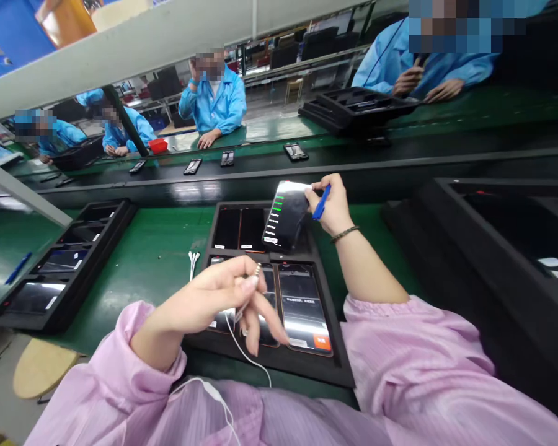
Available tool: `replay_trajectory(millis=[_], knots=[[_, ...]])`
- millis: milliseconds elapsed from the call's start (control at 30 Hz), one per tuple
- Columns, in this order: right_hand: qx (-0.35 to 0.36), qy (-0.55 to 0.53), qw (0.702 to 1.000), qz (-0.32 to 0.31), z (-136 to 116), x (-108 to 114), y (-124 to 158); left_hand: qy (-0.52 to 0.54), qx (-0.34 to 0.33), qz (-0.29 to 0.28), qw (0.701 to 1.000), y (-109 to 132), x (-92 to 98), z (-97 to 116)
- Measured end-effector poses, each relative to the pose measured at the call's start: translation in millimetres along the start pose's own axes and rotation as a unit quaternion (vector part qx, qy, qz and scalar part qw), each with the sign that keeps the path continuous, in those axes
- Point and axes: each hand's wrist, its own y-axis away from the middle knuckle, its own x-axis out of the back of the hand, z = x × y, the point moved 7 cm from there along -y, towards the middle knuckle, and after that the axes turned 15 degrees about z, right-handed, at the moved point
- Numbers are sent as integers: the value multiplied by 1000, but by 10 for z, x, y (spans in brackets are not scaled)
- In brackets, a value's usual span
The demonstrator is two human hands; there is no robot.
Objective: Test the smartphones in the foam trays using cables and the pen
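My left hand (pixel 227 297) pinches the metal plug (pixel 258 270) of a white earphone cable (pixel 242 350) between thumb and forefinger, its other fingers spread loosely. My right hand (pixel 332 204) grips the top right corner of a smartphone (pixel 283 217), held tilted above a black foam tray (pixel 341 356). Green and white lines of text show on its lit screen. A blue pen (pixel 322 203) is also tucked in my right hand. Below, the tray holds several phones; one phone (pixel 304 303) at lower right has a lit screen with an orange patch. My left hand partly covers the lower phones.
Another foam tray of phones (pixel 60 260) lies at left, near a blue pen (pixel 18 267). Dark trays (pixel 483 248) stand at right. White cable ends (pixel 193 260) rest on the green bench. Phone parts (pixel 296 152) sit on the line beyond, where people in blue work.
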Motion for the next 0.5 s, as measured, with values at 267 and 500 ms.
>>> replay_trajectory(millis=[267, 500], knots=[[10, 123, 991, -46, 46, 62, 273, -499, 2, 163, 851, -623, 157, -664], [245, 162, 951, -96, -392, 186, 577, -730, -41, 218, 646, -735, 94, -666]])
